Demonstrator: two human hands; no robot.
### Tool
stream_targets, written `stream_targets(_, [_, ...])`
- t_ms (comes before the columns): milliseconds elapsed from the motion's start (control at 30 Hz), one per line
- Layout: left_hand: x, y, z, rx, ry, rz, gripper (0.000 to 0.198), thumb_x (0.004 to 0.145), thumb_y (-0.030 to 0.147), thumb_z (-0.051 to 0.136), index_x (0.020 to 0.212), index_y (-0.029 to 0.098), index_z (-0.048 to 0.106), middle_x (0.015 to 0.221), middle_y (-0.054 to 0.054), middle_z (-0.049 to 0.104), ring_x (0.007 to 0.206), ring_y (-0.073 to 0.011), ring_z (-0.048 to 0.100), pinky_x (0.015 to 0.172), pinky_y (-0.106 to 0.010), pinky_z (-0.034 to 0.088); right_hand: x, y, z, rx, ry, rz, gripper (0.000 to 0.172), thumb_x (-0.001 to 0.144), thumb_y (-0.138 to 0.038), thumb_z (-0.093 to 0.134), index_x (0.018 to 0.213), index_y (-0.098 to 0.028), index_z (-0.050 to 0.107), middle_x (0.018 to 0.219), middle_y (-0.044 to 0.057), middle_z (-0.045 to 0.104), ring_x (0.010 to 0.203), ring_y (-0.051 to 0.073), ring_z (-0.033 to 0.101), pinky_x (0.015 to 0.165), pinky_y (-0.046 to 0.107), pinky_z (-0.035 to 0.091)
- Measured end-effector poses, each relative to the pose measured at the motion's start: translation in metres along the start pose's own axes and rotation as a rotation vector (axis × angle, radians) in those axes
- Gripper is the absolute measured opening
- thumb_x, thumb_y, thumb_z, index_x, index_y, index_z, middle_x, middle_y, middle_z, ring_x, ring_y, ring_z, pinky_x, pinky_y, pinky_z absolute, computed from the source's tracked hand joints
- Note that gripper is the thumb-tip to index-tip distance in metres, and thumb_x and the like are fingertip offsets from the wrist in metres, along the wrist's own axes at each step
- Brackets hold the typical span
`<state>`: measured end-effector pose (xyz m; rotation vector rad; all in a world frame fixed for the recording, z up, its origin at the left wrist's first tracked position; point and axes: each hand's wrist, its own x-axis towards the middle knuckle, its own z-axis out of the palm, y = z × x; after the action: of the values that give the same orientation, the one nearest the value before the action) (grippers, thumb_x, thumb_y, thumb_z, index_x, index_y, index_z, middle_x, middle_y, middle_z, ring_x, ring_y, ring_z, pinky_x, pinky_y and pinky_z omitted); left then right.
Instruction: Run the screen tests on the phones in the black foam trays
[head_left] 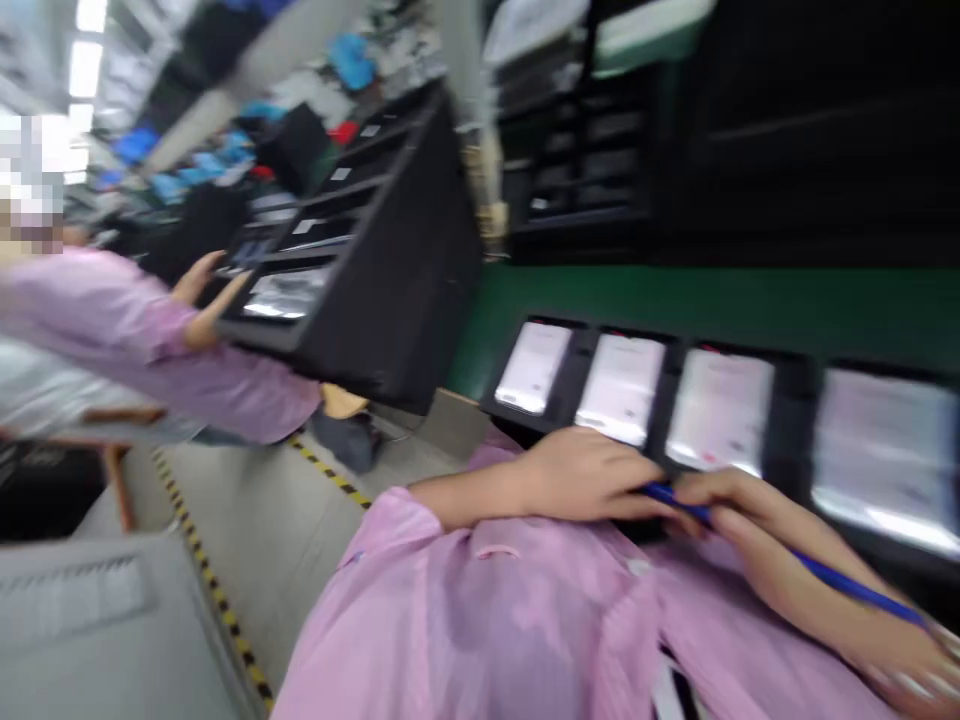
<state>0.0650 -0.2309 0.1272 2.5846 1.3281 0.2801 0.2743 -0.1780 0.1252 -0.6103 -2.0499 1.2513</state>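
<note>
The view is strongly tilted and somewhat blurred. A black tray [799,420] runs along the bench, holding several pale, film-covered, phone-sized panels; the nearest panel [619,390] lies just beyond my hands. My left hand [585,478] comes in from the left, its fingers resting at the tray's near edge and over the end of a blue pen [825,570]. My right hand [739,510] grips that pen, which runs along my right forearm. My own pink smock sleeve [390,535] fills the bottom of the picture.
A co-worker in a pink smock [157,350] reaches with both hands towards a black rack of trays [375,270]. A green bench edge [675,300] lies behind my tray. Yellow-and-black tape [214,590] marks the floor, and a grey machine top [97,630] sits at lower left.
</note>
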Motion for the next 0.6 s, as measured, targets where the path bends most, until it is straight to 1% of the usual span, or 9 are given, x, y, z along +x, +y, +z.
stream_targets(33, [0.004,-0.003,0.003,0.021,-0.027,0.048,0.055,0.108,0.058,0.04,0.097,0.015,0.073,0.084,-0.006,0.076,0.081,-0.0199,0.073,0.071,-0.034,0.053,-0.009,0.003,0.0,0.117,-0.066,0.063,0.032,0.103,-0.051,0.052,0.08,-0.032,0.065,0.068,0.001,0.067,0.054,0.022,0.064,0.047,0.035,0.056])
stream_targets(100, [0.009,-0.011,0.008,0.02,-0.018,0.151,0.06,0.108,0.061,0.036,0.084,0.017,0.069,0.073,-0.004,0.071,0.07,-0.0192,0.069,0.064,-0.035,0.048,-0.022,0.011,-0.009,0.308,-0.069,0.122,0.037,0.105,-0.046,0.052,0.075,-0.025,0.058,0.065,0.001,0.064,0.055,0.019,0.062,0.051,0.033,0.055])
stream_targets(133, [0.009,-0.016,0.009,0.004,0.003,0.177,0.061,0.109,0.06,0.033,0.081,0.019,0.067,0.071,-0.003,0.07,0.067,-0.0188,0.068,0.063,-0.034,0.047,-0.028,0.014,-0.019,0.385,-0.004,0.144,0.037,0.105,-0.045,0.053,0.075,-0.024,0.056,0.063,0.001,0.063,0.055,0.018,0.062,0.051,0.032,0.054])
stream_targets(167, [0.007,-0.022,0.008,-0.013,0.04,0.167,0.062,0.11,0.059,0.029,0.079,0.019,0.066,0.071,-0.003,0.07,0.066,-0.0185,0.067,0.063,-0.034,0.046,-0.034,0.018,-0.031,0.439,0.111,0.151,0.037,0.104,-0.045,0.056,0.075,-0.023,0.055,0.061,0.001,0.062,0.054,0.017,0.061,0.05,0.03,0.052])
stream_targets(267, [-0.007,-0.05,0.001,-0.023,0.171,-0.082,0.059,0.11,0.057,0.025,0.088,0.02,0.067,0.076,-0.006,0.07,0.071,-0.021,0.067,0.066,-0.035,0.048,-0.052,0.029,-0.076,0.388,0.508,0.205,0.038,0.094,-0.045,0.073,0.071,-0.022,0.054,0.055,-0.002,0.057,0.05,0.017,0.06,0.051,0.03,0.052])
stream_targets(333, [-0.017,-0.074,-0.003,0.001,0.268,-0.294,0.052,0.107,0.056,0.031,0.091,0.021,0.065,0.081,-0.008,0.07,0.077,-0.0237,0.066,0.07,-0.037,0.05,-0.061,0.043,-0.099,0.199,0.646,0.375,0.044,0.082,-0.05,0.084,0.068,-0.023,0.052,0.052,-0.002,0.055,0.05,0.018,0.061,0.052,0.031,0.051])
stream_targets(400, [-0.024,-0.098,-0.003,0.038,0.343,-0.43,0.044,0.104,0.056,0.037,0.094,0.021,0.062,0.091,-0.011,0.07,0.088,-0.0262,0.067,0.081,-0.04,0.052,-0.063,0.061,-0.111,0.036,0.69,0.575,0.049,0.07,-0.054,0.089,0.069,-0.024,0.051,0.051,-0.001,0.056,0.05,0.021,0.062,0.049,0.031,0.046])
stream_targets(467, [-0.028,-0.119,0.0,0.072,0.394,-0.494,0.038,0.101,0.055,0.042,0.095,0.021,0.058,0.103,-0.014,0.069,0.103,-0.029,0.065,0.095,-0.044,0.05,-0.061,0.079,-0.113,-0.051,0.711,0.682,0.048,0.064,-0.054,0.088,0.068,-0.026,0.05,0.051,0.0,0.058,0.049,0.023,0.062,0.047,0.031,0.04])
stream_targets(600, [-0.037,-0.145,0.014,0.11,0.47,-0.606,0.033,0.097,0.055,0.049,0.095,0.022,0.05,0.126,-0.021,0.062,0.128,-0.0349,0.055,0.113,-0.054,0.042,-0.058,0.096,-0.111,-0.235,0.747,0.671,0.037,0.071,-0.045,0.075,0.058,-0.027,0.044,0.051,0.001,0.058,0.051,0.022,0.058,0.054,0.037,0.043])
